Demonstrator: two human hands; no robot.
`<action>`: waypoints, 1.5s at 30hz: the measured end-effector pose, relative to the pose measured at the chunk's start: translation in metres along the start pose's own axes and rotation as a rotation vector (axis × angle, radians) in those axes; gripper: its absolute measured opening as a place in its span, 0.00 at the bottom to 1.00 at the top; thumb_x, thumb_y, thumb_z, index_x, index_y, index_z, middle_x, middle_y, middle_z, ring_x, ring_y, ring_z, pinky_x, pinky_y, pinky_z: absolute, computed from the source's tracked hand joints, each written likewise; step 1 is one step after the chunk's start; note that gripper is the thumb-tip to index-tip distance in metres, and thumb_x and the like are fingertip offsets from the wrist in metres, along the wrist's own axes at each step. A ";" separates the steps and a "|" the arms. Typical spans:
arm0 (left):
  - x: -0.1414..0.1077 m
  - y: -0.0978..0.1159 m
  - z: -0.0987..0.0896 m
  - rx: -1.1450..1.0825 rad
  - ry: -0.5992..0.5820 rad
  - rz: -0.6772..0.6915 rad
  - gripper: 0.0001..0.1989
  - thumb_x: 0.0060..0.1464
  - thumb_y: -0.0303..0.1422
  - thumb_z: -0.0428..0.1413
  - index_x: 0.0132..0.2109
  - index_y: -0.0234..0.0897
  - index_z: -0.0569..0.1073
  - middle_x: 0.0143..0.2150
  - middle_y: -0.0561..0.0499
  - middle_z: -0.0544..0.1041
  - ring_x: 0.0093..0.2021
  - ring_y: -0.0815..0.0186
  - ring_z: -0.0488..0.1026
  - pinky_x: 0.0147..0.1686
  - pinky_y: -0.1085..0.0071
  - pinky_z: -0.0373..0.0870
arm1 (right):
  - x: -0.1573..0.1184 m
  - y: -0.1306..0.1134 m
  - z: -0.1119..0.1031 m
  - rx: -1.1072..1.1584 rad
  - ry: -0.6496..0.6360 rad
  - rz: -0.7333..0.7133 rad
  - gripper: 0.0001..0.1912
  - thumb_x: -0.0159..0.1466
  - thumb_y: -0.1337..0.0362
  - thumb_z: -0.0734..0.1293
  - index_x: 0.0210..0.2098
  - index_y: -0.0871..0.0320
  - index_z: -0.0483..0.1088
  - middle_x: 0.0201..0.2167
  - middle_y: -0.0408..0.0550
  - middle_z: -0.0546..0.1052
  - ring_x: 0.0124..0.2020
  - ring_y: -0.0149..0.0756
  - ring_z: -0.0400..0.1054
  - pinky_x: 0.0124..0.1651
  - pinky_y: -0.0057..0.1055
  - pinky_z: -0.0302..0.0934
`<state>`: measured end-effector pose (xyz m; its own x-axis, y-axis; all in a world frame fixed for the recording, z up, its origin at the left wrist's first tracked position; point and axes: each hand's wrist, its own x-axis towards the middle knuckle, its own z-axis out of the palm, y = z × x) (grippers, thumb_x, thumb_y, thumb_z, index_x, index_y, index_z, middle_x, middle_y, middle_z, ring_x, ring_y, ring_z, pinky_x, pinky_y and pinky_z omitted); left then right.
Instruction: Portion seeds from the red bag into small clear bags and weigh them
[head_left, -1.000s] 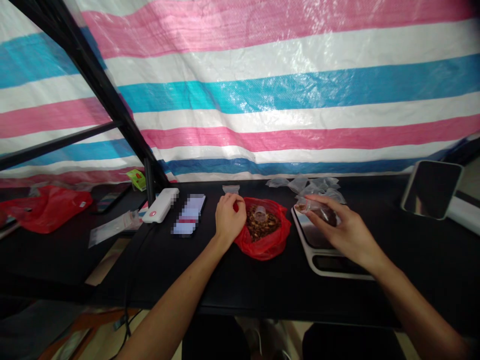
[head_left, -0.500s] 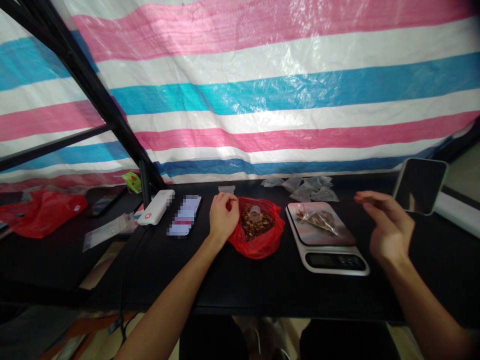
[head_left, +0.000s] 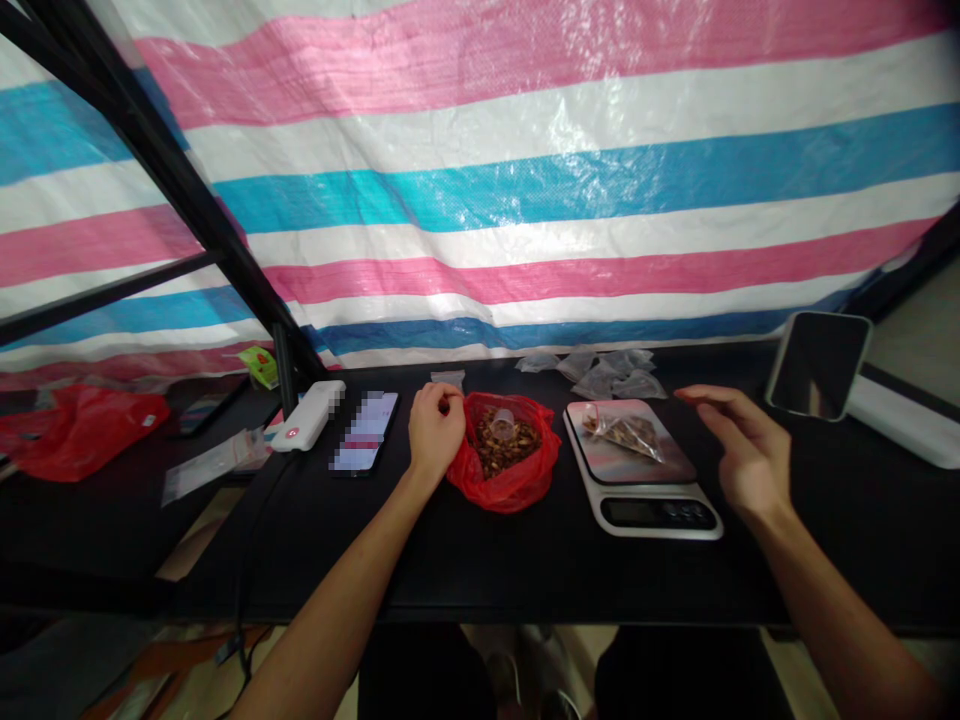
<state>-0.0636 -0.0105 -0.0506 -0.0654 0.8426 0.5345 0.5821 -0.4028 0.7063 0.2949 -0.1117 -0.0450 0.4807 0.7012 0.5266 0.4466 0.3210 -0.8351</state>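
Note:
My left hand (head_left: 437,430) is closed at the left rim of a red plastic bag (head_left: 514,492); whether its fingers grip the rim is hard to see. Brown pieces (head_left: 510,455) fill the bag, and a small clear cup (head_left: 503,424) lies on them. To the right, a white kitchen scale (head_left: 600,500) carries a clear pouch (head_left: 630,432) holding some of the brown pieces. My right hand (head_left: 742,440) hovers just right of the scale, fingers apart and curved, with nothing in it.
Behind the scale lie several clear pouches (head_left: 611,374). A phone (head_left: 366,434) and a white power bank (head_left: 309,415) are on the left. Another phone (head_left: 821,365) leans upright at the right. A red bag (head_left: 82,430) sits far left, below a black frame bar (head_left: 187,200).
The whole view has shifted slightly, moving the scale and bag a little left in the picture. My right hand is slightly nearer the scale. The pouch remains on the scale.

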 end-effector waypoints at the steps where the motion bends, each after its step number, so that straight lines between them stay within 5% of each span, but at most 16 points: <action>1: 0.000 0.000 0.000 -0.003 0.000 -0.011 0.10 0.57 0.24 0.52 0.31 0.41 0.74 0.35 0.50 0.77 0.40 0.60 0.74 0.40 0.65 0.68 | 0.000 0.000 0.000 -0.016 -0.034 0.000 0.11 0.65 0.56 0.68 0.43 0.53 0.80 0.45 0.46 0.82 0.50 0.45 0.73 0.59 0.42 0.61; 11: 0.000 0.005 -0.003 0.034 0.015 0.012 0.10 0.57 0.24 0.53 0.31 0.41 0.74 0.34 0.50 0.78 0.40 0.59 0.73 0.42 0.64 0.67 | 0.002 -0.003 -0.001 -0.053 -0.378 -0.006 0.20 0.70 0.48 0.65 0.56 0.49 0.75 0.59 0.49 0.78 0.66 0.50 0.65 0.71 0.49 0.52; 17: 0.000 0.004 -0.003 0.019 0.025 0.008 0.10 0.57 0.23 0.53 0.31 0.41 0.74 0.35 0.51 0.78 0.40 0.60 0.73 0.41 0.65 0.67 | -0.001 -0.002 0.007 -0.399 -0.509 -0.200 0.27 0.63 0.45 0.71 0.60 0.44 0.72 0.58 0.49 0.78 0.63 0.57 0.67 0.69 0.61 0.51; 22: 0.000 0.002 -0.001 0.029 0.019 0.009 0.10 0.57 0.23 0.53 0.30 0.41 0.74 0.34 0.51 0.78 0.40 0.60 0.73 0.41 0.65 0.67 | 0.006 -0.019 0.031 -0.374 -0.538 -0.298 0.22 0.65 0.52 0.71 0.58 0.46 0.74 0.50 0.48 0.82 0.50 0.50 0.76 0.62 0.54 0.62; 25: 0.000 0.003 -0.001 0.015 0.018 0.012 0.11 0.57 0.23 0.53 0.30 0.41 0.74 0.34 0.51 0.78 0.40 0.60 0.72 0.41 0.65 0.67 | 0.012 -0.044 0.053 -0.232 -0.600 -0.321 0.20 0.70 0.56 0.67 0.60 0.49 0.72 0.54 0.50 0.80 0.53 0.47 0.76 0.58 0.44 0.68; 31: 0.001 0.003 -0.004 0.015 0.030 -0.001 0.10 0.57 0.23 0.53 0.31 0.41 0.75 0.34 0.51 0.77 0.39 0.60 0.72 0.41 0.64 0.66 | 0.003 -0.078 0.099 -0.306 -0.858 -0.374 0.32 0.69 0.61 0.66 0.71 0.45 0.60 0.58 0.49 0.79 0.52 0.48 0.76 0.55 0.44 0.69; 37: 0.003 0.006 -0.007 0.003 0.037 -0.008 0.12 0.57 0.22 0.52 0.31 0.41 0.75 0.34 0.51 0.78 0.41 0.59 0.72 0.43 0.64 0.67 | -0.010 -0.070 0.117 -0.398 -0.893 -0.434 0.39 0.68 0.66 0.65 0.75 0.45 0.52 0.43 0.46 0.83 0.43 0.46 0.76 0.52 0.45 0.68; 45: 0.002 0.007 -0.005 -0.009 0.020 0.010 0.12 0.58 0.22 0.52 0.31 0.41 0.75 0.34 0.51 0.78 0.40 0.59 0.71 0.42 0.64 0.67 | -0.010 -0.077 0.100 -0.265 -0.838 -0.262 0.29 0.70 0.56 0.66 0.69 0.47 0.64 0.48 0.48 0.83 0.42 0.44 0.78 0.48 0.41 0.73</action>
<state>-0.0637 -0.0136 -0.0425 -0.0761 0.8313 0.5505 0.5757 -0.4142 0.7050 0.1809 -0.0797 -0.0017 -0.3187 0.8921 0.3204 0.6724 0.4510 -0.5869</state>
